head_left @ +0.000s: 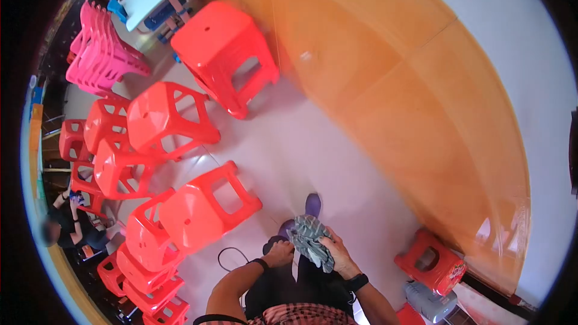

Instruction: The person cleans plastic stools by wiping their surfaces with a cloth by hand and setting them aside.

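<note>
- At far left, among red stools, sits another person (75, 225); a stool shoved that way could bump their legs, the gaps there appearing narrow.
- Left of centre, the nearest red stool (195, 207) stands close against its neighbours; a knock from a knee or elbow could push it into them.
- Between this stool and the lap, a thin dark loop (232, 248), apparently a cord, stands out; it could snag a foot or sleeve if the wearer turns.
- At lower centre, the left hand (280, 253) has its fingers curled inward beside the cloth, near a black item and a pale strip; whether it grips either, or the cloth's edge, cannot be told.
- Immediately right, the striped grey-green cloth (313, 242) hangs bunched above the purple shoes (313, 204); a loose fold could slip free, since only part of it is pinched.
- On the cloth's right side, the right hand (339, 254) is closed around the fabric, thumb and fingers gathering it.
- At lower right, a small red stool (448, 274) stands just beside a grey object (428, 302); a backward step could strike either.
</note>
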Demonstrator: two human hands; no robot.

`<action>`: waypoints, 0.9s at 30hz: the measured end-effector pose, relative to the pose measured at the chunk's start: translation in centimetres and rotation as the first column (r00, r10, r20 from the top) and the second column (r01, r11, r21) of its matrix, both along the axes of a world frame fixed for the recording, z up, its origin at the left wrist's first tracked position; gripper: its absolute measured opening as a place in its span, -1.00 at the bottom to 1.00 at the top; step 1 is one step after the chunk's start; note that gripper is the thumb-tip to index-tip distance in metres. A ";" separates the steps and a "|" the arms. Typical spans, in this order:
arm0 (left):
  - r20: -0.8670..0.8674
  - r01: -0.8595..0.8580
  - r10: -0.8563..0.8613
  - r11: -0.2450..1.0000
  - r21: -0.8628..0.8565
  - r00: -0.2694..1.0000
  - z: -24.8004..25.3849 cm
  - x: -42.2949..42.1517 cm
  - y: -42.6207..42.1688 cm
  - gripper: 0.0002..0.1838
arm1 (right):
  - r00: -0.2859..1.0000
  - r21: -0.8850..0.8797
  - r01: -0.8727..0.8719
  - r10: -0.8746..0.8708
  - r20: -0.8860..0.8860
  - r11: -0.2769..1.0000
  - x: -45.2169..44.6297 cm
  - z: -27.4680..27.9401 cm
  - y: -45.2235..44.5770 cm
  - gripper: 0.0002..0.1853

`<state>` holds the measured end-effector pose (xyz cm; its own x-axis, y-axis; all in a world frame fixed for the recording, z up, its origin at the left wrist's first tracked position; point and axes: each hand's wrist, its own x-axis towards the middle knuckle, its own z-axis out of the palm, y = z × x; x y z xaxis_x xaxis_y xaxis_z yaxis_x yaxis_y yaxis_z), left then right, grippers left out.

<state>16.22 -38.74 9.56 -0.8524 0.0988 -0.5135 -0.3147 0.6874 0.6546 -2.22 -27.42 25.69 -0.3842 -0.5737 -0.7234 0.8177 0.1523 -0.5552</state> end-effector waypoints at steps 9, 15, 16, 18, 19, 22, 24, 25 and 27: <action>0.249 -0.739 0.702 0.665 0.103 0.667 5.5 -2.7 -13.7 -0.64 | 0.990 -0.203 -0.017 0.045 0.136 0.979 -9.9 3.0 -5.5 -0.49; 0.098 -0.896 0.935 0.291 0.334 0.341 5.1 -5.1 -17.5 -0.61 | 0.984 -0.216 -0.065 0.099 0.151 0.974 -16.0 3.2 -13.1 -0.49; 0.106 -0.897 0.938 0.275 0.345 0.329 6.1 -7.0 -19.2 -0.61 | 0.984 -0.207 -0.087 0.116 0.134 0.974 -17.0 2.7 -14.8 -0.49; 0.068 -0.907 0.949 0.270 0.324 0.307 7.6 -9.8 -21.5 -0.60 | 0.989 -0.183 -0.095 0.115 0.098 0.979 -16.7 2.4 -15.7 -0.51; -0.135 -0.888 0.939 0.343 0.305 0.316 7.4 -12.0 -24.3 -0.57 | 0.991 -0.174 -0.096 0.110 0.077 0.980 -17.1 2.9 -17.3 -0.53; -0.464 -0.859 0.843 0.429 0.278 0.271 10.7 -19.5 -33.2 -0.58 | 0.995 -0.120 -0.086 0.092 0.041 0.989 -16.7 3.8 -19.6 -0.53; -0.627 -0.848 0.741 0.474 0.237 0.239 12.0 -24.1 -40.0 -0.55 | 0.987 -0.062 -0.069 0.077 0.142 0.996 -16.2 4.6 -21.6 -0.52; -0.675 -0.847 0.696 0.492 0.200 0.245 11.8 -26.5 -43.5 -0.54 | 0.984 -0.050 -0.071 0.078 0.162 0.996 -16.0 6.3 -23.9 -0.53; -0.726 -0.839 0.620 0.533 0.114 0.296 11.7 -30.8 -48.4 -0.51 | 0.983 0.012 -0.061 0.058 0.176 0.998 -16.2 4.4 -23.5 -0.53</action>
<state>-14.61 -87.17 21.23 -0.5699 -0.7718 0.2821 -0.3701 0.5476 0.7504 -18.39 -50.96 30.07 -0.2161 -0.5788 -0.7863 0.8914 0.2117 -0.4008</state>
